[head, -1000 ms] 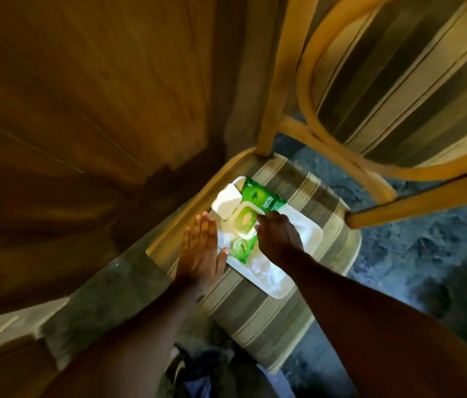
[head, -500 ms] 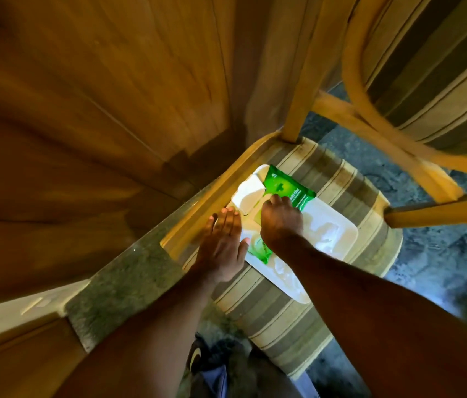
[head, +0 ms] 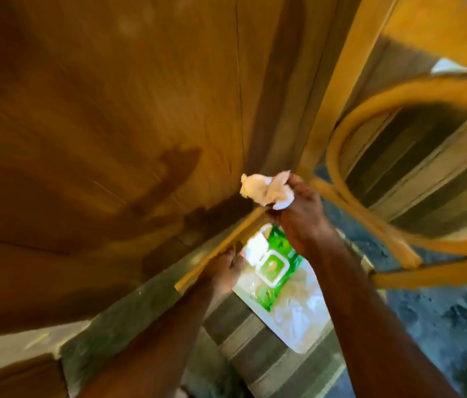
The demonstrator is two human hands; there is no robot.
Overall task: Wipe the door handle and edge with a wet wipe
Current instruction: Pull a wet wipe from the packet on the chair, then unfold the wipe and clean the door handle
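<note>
My right hand (head: 302, 216) is raised above the chair seat and grips a crumpled white wet wipe (head: 266, 188) by its near end. Below it, a green wet-wipe pack (head: 276, 265) with its white lid flipped up lies on a white tray (head: 301, 317). My left hand (head: 225, 271) rests flat on the left side of the pack and the seat's wooden rim, steadying it. The wooden door (head: 111, 110) fills the left and top of the view. Its handle is not in view.
The tray sits on a striped chair seat (head: 255, 349) pushed against the door. A second wooden chair (head: 416, 168) with a curved frame stands to the right. Grey stone floor (head: 442, 317) lies to the right, with a stone threshold (head: 117, 323) at the door's foot.
My right hand has lifted off the pack with a wipe pulled out and now holds it up near the door. My left hand stayed on the pack's side. The view tilted upward.
</note>
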